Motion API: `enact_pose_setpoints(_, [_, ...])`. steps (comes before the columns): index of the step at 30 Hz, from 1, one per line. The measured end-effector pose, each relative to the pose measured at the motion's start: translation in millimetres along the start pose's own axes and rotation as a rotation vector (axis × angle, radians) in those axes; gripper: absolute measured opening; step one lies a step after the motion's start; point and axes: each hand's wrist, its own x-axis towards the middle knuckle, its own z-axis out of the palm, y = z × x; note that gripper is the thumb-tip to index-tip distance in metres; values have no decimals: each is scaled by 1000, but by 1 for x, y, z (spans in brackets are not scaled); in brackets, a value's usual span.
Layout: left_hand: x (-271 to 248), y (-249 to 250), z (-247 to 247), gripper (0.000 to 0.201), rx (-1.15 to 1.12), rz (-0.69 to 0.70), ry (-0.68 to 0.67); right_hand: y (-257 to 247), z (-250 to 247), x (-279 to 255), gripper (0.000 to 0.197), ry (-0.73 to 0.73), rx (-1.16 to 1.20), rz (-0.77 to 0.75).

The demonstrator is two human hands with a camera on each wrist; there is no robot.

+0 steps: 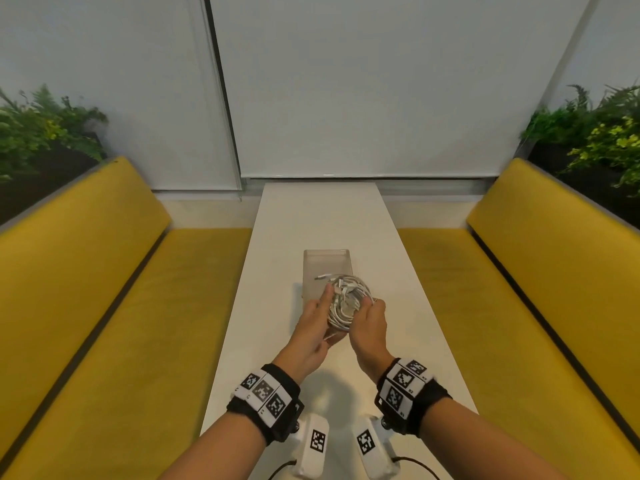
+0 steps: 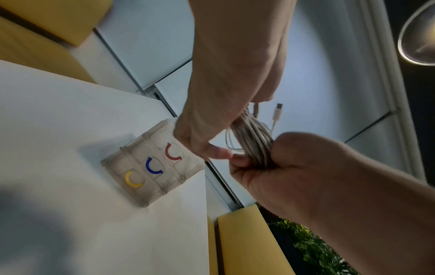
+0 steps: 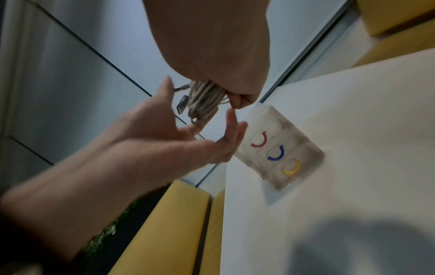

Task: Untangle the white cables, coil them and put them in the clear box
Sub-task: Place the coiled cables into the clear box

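Two hands meet above the near end of the box (image 1: 325, 268), which stands on the table (image 1: 398, 306). The right hand (image 1: 370, 327) has its fingers curled round the coil of cables (image 1: 348, 299), gripping the bundle at one side; the left hand (image 1: 311, 327) is spread, fingers straight, lying against the coil's other side without closing on it. How many cables make up the coil cannot be counted, since the loops overlap and the right fingers cover part of them. One USB plug (image 2: 277, 111) sticks out past the coil, away from the box; other plug ends in the bundle are too small to sort out. The near edge of the box is hidden behind the hands in the head view. From the wrist views the box front shows three curved marks, red (image 2: 172, 151), blue (image 2: 151, 166) and yellow (image 2: 132, 179), in a row; no writing can be read on them. Both wrists wear bands with black-and-white square codes (image 1: 265, 393)
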Motion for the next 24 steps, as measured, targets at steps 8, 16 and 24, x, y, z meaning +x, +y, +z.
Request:
enact_pose_setpoints(8, [-13, 6, -6, 80, -333, -89, -261, -1, -3, -1, 26, -5, 49, -106])
enact_pose_setpoints(16, [-6, -5, -3, 66, -85, -5, -225, 2, 6, 0, 23, -88, 211, 2])
enact_pose_setpoints(24, [-5, 7, -4, 50, -23, -78, -126, 8, -5, 0, 20, -155, -265, -272])
